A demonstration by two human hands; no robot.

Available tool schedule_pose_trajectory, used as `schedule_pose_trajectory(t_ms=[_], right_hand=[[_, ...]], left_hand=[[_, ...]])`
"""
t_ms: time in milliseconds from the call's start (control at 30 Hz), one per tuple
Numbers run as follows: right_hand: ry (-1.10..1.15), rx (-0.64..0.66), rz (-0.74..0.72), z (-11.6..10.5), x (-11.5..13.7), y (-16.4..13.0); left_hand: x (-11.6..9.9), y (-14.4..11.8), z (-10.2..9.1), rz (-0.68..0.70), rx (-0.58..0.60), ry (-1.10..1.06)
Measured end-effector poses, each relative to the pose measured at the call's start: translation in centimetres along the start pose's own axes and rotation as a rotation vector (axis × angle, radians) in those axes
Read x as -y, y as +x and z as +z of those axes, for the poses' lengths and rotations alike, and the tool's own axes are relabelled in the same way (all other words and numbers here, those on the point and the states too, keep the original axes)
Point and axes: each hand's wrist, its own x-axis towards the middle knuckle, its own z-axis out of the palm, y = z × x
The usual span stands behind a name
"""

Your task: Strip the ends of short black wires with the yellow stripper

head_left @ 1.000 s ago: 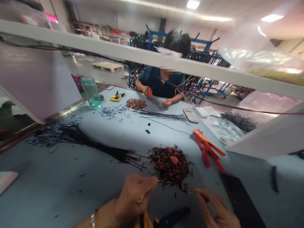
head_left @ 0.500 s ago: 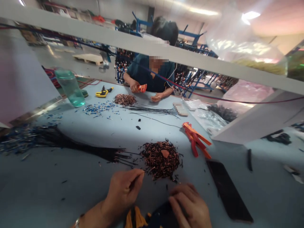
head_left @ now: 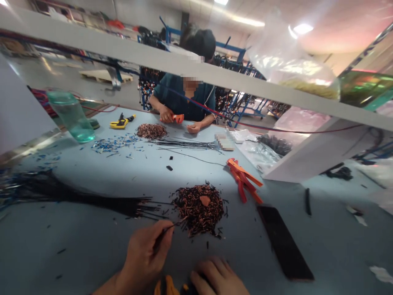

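A: Head view, pls tell me what the hands do.

B: The left hand (head_left: 147, 252) is at 6 o'clock of the grey-blue work table (head_left: 92, 241). Its thumb and forefinger are pinched together on one thin black wire (head_left: 172, 225), and the wire tip points to about 1 o'clock, just at the edge of the dark pile of small copper-coloured wire pieces (head_left: 199, 208).

A: And the right hand (head_left: 219, 278)?

B: It lies at 5 o'clock, fingers curled down over a dark hand tool with orange-yellow handles (head_left: 167, 286). The frame edge cuts it, so I cannot tell if the fingers are really closed on it or only resting.

A: Other things nearby?

B: A long bundle of black wires (head_left: 76, 196) lies at 9 o'clock of the pile, touching it with the loose ends. An orange wire-stripper tool (head_left: 244, 181) is at 2 o'clock, and a black flat phone (head_left: 284, 242) at 3 o'clock. A co-worker sits at 12 o'clock, far side, w/ own pile.

A: How to do this well, in yr opinion?

B: I think: hold the wire near its end so it does not bend, keep only one strand in the pinch, and bring it straight to the tool, w/o dragging pieces out of the pile.
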Motion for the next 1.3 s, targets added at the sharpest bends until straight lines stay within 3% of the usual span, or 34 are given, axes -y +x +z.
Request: schedule_pose_trajectory(t_ms=[100, 167, 233, 333, 533, 600, 700, 800, 933, 1067, 1167, 1233, 1300], right_hand=[[0.144, 0.134, 0.057, -0.5, -1.0, -0.6], [0.39, 0.183, 0.137, -1.5, -1.8, -0.8], [0.74, 0.096, 0.355, -2.7, -2.6, -1.0], [1.247, -0.141, 0.723, -4.3, -3.3, -1.1], [1.944, -0.537, 1.062, -4.8, -3.1, 0.3], [2.065, -0.639, 1.086, -4.7, -2.9, 0.8], [2.029, -0.707, 1.081, -5.3, -2.5, 1.2], [1.947, -0.857, 1.037, -6.5, -2.9, 1.5], [1.904, -1.013, 0.961, -7.7, -5.2, 1.1], [1.705, -1.059, 0.862, -7.6, -7.4, 0.3], [1.483, -0.897, 0.774, -6.8, -6.8, -0.2], [1.349, -0.666, 0.781, -6.0, -5.3, -0.4], [1.268, -0.359, 0.885, -5.1, -3.2, -0.5]], left_hand=[[0.2, 0.0, -0.1, -0.005, -0.028, -0.021], [0.4, 0.1, -0.1, -0.008, -0.059, -0.029], [0.5, 0.2, 0.0, -0.011, -0.092, -0.04], [0.5, 0.5, -0.1, -0.02, -0.114, -0.055], [0.4, 0.7, -0.2, 0.018, -0.117, -0.066], [0.4, 0.6, -0.2, 0.003, -0.104, -0.063], [0.7, 0.5, -0.2, -0.02, -0.122, -0.054], [0.9, 0.7, -0.3, -0.033, -0.141, -0.069], [1.1, 0.9, -0.5, -0.054, -0.134, -0.055], [1.0, 0.5, -0.5, 0.013, -0.046, -0.05], [0.7, 0.4, -0.5, 0.067, -0.036, -0.05], [0.4, 0.4, -0.5, 0.057, -0.053, -0.053], [0.3, 0.4, -0.4, 0.012, -0.038, -0.056]])
